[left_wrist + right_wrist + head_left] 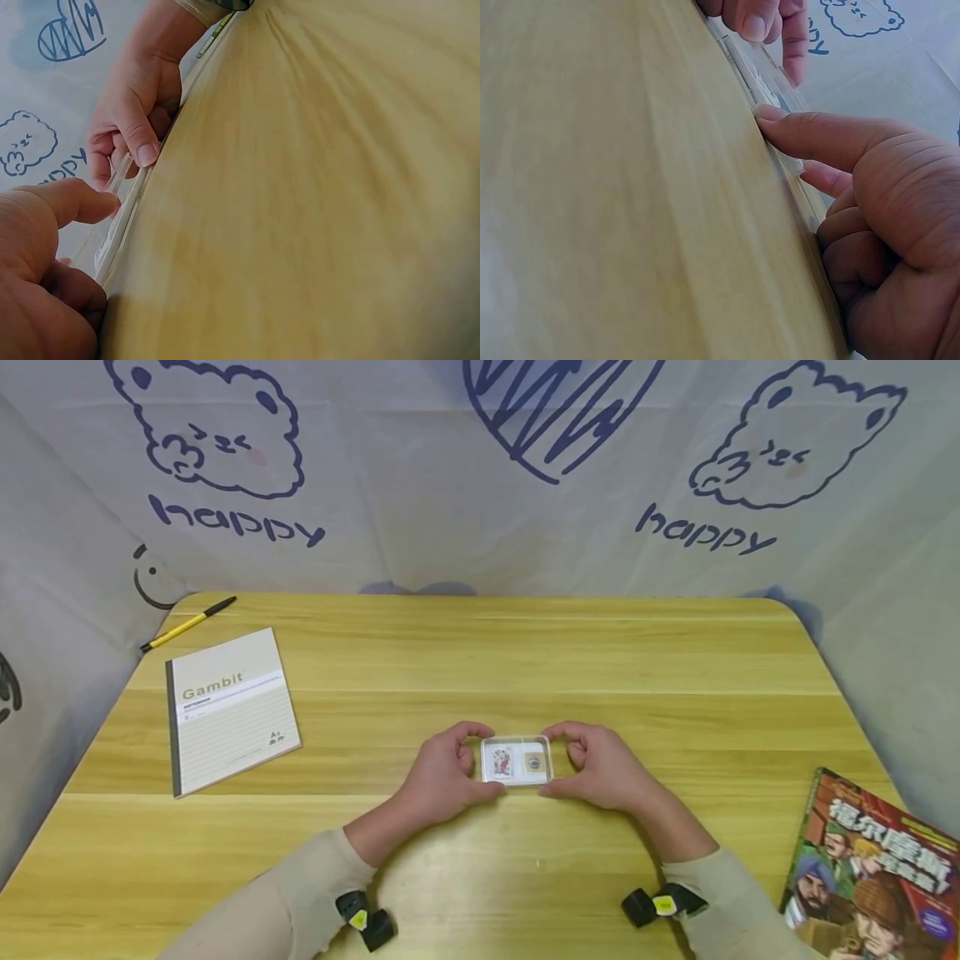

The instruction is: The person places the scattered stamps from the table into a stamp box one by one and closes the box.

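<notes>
A small clear plastic case (517,781) lies at the middle of the wooden table. Inside it are a white card with a red figure (502,762) and a tan square with a dark round mark (536,763). My left hand (447,774) grips the case's left end between thumb and forefinger, and my right hand (600,766) pinches the right end the same way. From the left wrist, the case's edge (124,214) appears thin and close to the tabletop between both hands. The right wrist view shows my right thumb (780,124) against its near edge.
A Gambit notebook (232,718) lies on the left of the table (480,668), with a yellow and black pen (187,624) behind it. A colourful comic-style book (873,868) lies at the right edge. White cloth with drawings (420,485) hangs behind the table.
</notes>
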Available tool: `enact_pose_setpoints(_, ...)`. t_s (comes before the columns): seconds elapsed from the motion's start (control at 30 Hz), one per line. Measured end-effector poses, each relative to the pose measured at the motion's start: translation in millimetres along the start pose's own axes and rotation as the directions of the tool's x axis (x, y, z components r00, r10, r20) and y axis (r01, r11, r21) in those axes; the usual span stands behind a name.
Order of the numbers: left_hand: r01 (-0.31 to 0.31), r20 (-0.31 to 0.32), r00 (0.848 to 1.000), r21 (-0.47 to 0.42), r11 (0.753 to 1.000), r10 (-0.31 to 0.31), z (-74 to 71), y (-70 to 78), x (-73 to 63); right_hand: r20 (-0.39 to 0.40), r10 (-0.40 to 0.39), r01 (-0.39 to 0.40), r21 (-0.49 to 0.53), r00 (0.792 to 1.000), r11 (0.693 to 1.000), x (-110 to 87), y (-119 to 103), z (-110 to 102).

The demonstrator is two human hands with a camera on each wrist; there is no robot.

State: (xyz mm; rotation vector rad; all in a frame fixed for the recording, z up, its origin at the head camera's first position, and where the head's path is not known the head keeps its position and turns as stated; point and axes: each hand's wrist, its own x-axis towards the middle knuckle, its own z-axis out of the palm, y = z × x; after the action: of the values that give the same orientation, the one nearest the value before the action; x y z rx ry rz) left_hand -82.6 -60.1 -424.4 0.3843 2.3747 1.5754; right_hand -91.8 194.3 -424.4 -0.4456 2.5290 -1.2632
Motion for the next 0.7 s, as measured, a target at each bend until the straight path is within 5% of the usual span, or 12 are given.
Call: enact_pose_setpoints(0.7,0.052,0.030,0.998,0.070,0.996,-0.054,-3.1,2.6,4.0,0.011,0.000,0.000,0.028,1.000,1.000,-1.4,-1.2,-1.7)
